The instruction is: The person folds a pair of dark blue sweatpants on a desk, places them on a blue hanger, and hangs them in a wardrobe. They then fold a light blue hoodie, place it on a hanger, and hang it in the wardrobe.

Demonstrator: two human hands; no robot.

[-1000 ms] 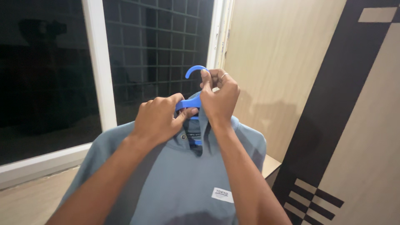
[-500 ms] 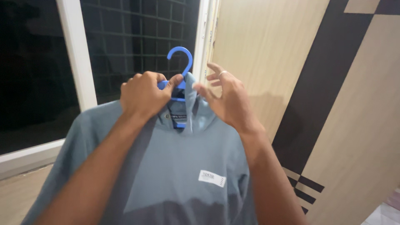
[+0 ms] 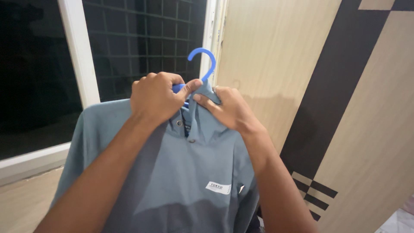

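L hand clenched on blue hanger neck, hook straight up above; R hand pinching shirt collar just beside, shirt hanging below both.

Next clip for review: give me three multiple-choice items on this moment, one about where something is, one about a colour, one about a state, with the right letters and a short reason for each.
1. Where does the hanger hook show?
A. above the two hands
B. below the white label
C. on the floor

2. What colour is the shirt?
A. red
B. grey-blue
C. yellow

3. What is the right hand doing?
A. hanging free at the side
B. pinching the shirt collar
C. pressing on the window pane

Key:
1 A, the blue hanger hook curves up over the left hand and the right hand.
2 B, the shirt is grey-blue, with a small white label low on its front.
3 B, the right hand's thumb and fingers close on the collar just under the hook, while the left hand has its grip on the hanger at the neck.
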